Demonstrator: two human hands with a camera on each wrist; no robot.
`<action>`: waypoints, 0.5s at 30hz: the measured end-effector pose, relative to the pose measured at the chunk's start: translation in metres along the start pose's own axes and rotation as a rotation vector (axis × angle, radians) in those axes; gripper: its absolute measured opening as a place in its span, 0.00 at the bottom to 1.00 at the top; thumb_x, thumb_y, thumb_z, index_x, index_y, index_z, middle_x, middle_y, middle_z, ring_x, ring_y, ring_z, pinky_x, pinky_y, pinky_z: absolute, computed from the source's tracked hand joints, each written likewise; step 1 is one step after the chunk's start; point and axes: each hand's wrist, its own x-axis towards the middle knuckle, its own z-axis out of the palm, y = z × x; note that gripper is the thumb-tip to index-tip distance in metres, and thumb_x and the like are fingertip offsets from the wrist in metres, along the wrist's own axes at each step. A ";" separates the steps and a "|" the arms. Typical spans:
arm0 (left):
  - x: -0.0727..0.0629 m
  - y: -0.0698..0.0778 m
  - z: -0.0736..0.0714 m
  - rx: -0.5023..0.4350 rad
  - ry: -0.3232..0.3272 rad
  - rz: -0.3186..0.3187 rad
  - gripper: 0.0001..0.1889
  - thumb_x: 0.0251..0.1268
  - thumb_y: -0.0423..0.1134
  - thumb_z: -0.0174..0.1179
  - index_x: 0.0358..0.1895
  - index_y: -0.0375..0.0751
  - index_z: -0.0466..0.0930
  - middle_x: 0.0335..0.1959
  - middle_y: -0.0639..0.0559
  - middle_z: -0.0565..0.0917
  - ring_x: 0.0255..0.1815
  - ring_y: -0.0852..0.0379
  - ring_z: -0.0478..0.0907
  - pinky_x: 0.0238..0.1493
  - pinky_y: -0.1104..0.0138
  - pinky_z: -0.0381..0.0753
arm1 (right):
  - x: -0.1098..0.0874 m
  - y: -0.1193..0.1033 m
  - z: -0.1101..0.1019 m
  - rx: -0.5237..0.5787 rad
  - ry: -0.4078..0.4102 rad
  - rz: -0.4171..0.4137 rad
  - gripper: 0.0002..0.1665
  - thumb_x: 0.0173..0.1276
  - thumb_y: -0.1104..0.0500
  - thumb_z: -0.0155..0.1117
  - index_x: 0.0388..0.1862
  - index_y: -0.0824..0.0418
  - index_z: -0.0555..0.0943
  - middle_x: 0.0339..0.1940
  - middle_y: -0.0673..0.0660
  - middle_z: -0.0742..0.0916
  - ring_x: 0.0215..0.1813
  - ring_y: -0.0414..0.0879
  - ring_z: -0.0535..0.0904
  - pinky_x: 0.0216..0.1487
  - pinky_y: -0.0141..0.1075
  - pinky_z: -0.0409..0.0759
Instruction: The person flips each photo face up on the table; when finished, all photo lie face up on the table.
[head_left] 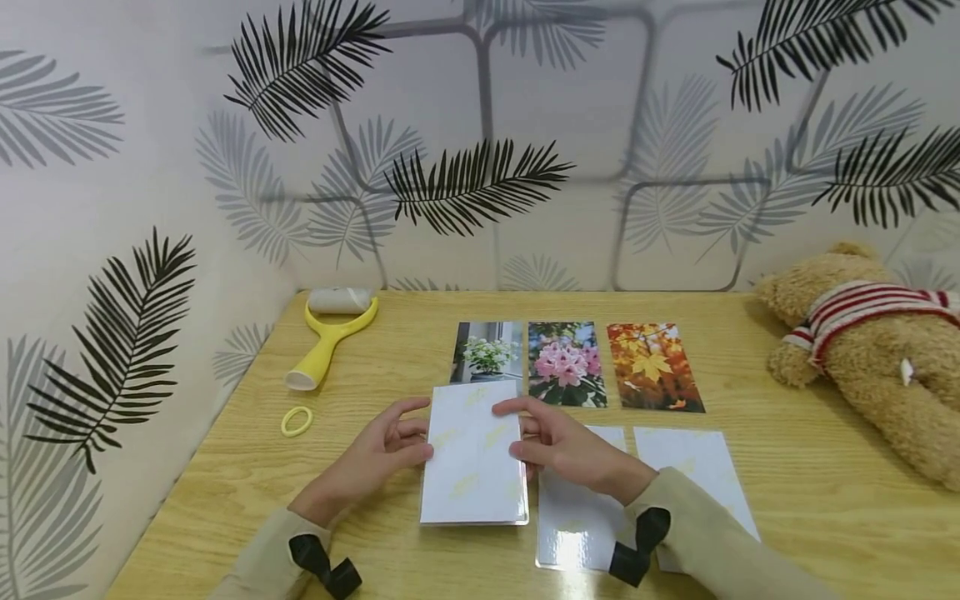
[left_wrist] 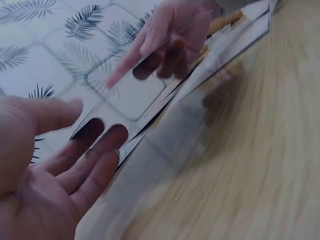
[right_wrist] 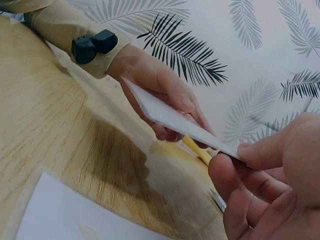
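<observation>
A white-backed, glossy laminated photo card (head_left: pixel 472 492) is held above the table between both hands, its white side up. My left hand (head_left: pixel 382 450) pinches the left edge, thumb on top and fingers beneath. At the right edge my right hand (head_left: pixel 566 450) grips the card, with thumb and index finger on the white face. The right wrist view shows the card (right_wrist: pixel 175 117) almost edge-on. Its glossy underside reflects my left fingers (left_wrist: pixel 95 175) in the left wrist view; the picture there cannot be made out.
Behind stand three face-up photos: white flowers (head_left: pixel 487 350), pink flowers (head_left: pixel 567 365), autumn leaves (head_left: pixel 654 367). Two white-backed cards, one near (head_left: pixel 573 521) and one farther right (head_left: pixel 693 462), lie under my right arm. A yellow lint roller (head_left: pixel 330 342), yellow ring (head_left: pixel 297 422) and teddy bear (head_left: pixel 892 367) flank them.
</observation>
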 end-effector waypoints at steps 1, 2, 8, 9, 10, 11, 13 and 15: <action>0.000 0.001 0.001 -0.056 -0.004 -0.009 0.37 0.68 0.34 0.58 0.73 0.32 0.47 0.63 0.28 0.71 0.53 0.58 0.78 0.52 0.71 0.78 | 0.001 0.001 0.000 -0.017 0.003 -0.004 0.28 0.72 0.66 0.55 0.70 0.63 0.64 0.24 0.52 0.75 0.26 0.42 0.75 0.31 0.34 0.76; 0.000 0.002 0.002 -0.098 -0.001 -0.023 0.36 0.69 0.33 0.56 0.74 0.32 0.47 0.63 0.28 0.70 0.52 0.60 0.80 0.51 0.70 0.79 | 0.001 0.001 0.001 -0.048 0.005 -0.005 0.28 0.72 0.66 0.55 0.70 0.62 0.64 0.24 0.52 0.77 0.25 0.41 0.75 0.30 0.33 0.75; 0.000 0.005 0.009 -0.165 0.072 -0.066 0.33 0.67 0.29 0.56 0.72 0.33 0.53 0.57 0.36 0.76 0.48 0.60 0.80 0.47 0.68 0.81 | -0.003 -0.004 0.009 -0.411 -0.032 -0.055 0.29 0.71 0.62 0.58 0.69 0.57 0.67 0.16 0.49 0.77 0.18 0.34 0.67 0.24 0.28 0.69; -0.001 0.006 0.009 -0.164 0.077 -0.064 0.32 0.67 0.28 0.56 0.72 0.32 0.54 0.55 0.38 0.77 0.47 0.60 0.80 0.46 0.68 0.81 | -0.004 -0.006 0.011 -0.453 -0.038 -0.057 0.28 0.71 0.61 0.59 0.69 0.57 0.67 0.15 0.47 0.76 0.18 0.34 0.65 0.23 0.27 0.67; -0.001 0.007 0.010 -0.171 0.078 -0.062 0.32 0.66 0.28 0.56 0.71 0.31 0.55 0.54 0.41 0.78 0.47 0.60 0.80 0.45 0.67 0.82 | -0.005 -0.008 0.012 -0.484 -0.041 -0.060 0.28 0.71 0.61 0.59 0.69 0.57 0.68 0.15 0.46 0.75 0.18 0.33 0.64 0.24 0.27 0.66; -0.001 0.008 0.010 -0.175 0.078 -0.064 0.31 0.65 0.28 0.56 0.71 0.30 0.56 0.52 0.44 0.78 0.46 0.60 0.80 0.44 0.67 0.82 | -0.006 -0.009 0.013 -0.507 -0.041 -0.065 0.27 0.71 0.61 0.59 0.68 0.58 0.69 0.16 0.45 0.74 0.18 0.32 0.64 0.24 0.27 0.66; -0.002 0.010 0.011 -0.177 0.079 -0.061 0.30 0.64 0.27 0.56 0.69 0.28 0.58 0.49 0.49 0.78 0.44 0.61 0.80 0.41 0.68 0.82 | -0.005 -0.011 0.016 -0.525 -0.047 -0.069 0.26 0.71 0.60 0.58 0.67 0.59 0.70 0.19 0.45 0.76 0.20 0.32 0.65 0.25 0.26 0.66; -0.004 0.012 0.012 -0.177 0.075 -0.040 0.30 0.62 0.26 0.55 0.68 0.26 0.59 0.47 0.52 0.78 0.43 0.61 0.79 0.39 0.68 0.82 | -0.002 -0.011 0.018 -0.521 -0.059 -0.087 0.25 0.72 0.60 0.57 0.67 0.60 0.71 0.24 0.48 0.81 0.21 0.31 0.67 0.26 0.27 0.69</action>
